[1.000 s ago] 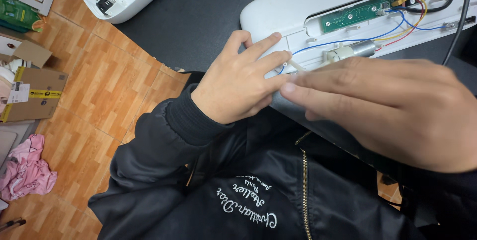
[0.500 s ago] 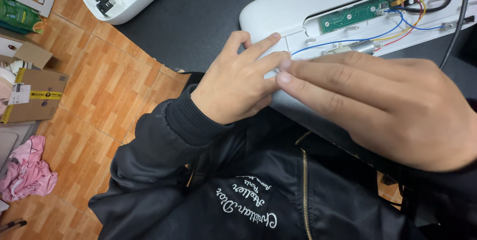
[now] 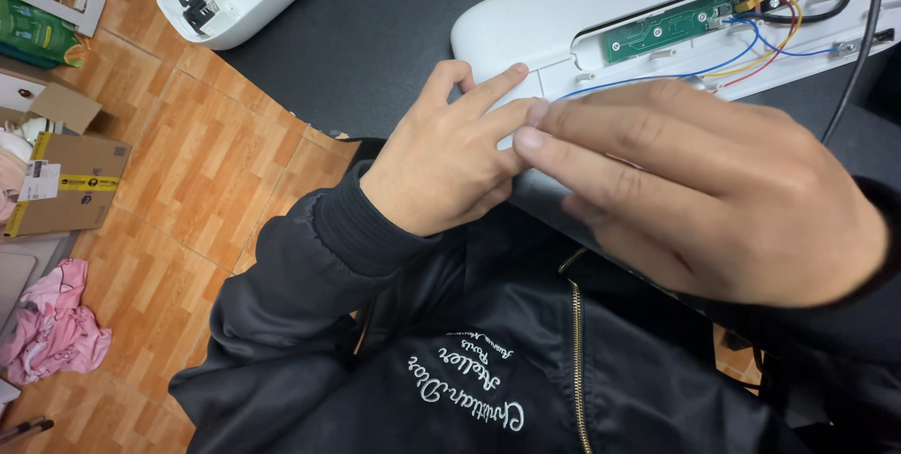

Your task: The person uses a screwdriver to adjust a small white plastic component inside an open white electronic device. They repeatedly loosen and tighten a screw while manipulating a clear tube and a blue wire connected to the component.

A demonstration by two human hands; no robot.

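My right hand [image 3: 713,191] now lies flat over the near edge of the white appliance housing [image 3: 563,17], fingers stretched out and closed together, covering the small metal part that showed a second ago beside the wires [image 3: 751,46]; whether it grips anything underneath I cannot tell. My left hand [image 3: 450,158] rests on the housing's rounded end, fingers loosely spread, holding nothing. Compared with before, the right hand has slid leftward until its fingertips touch my left forefinger, so the work under it looks pressed into place. The green circuit board [image 3: 671,30] stays exposed.
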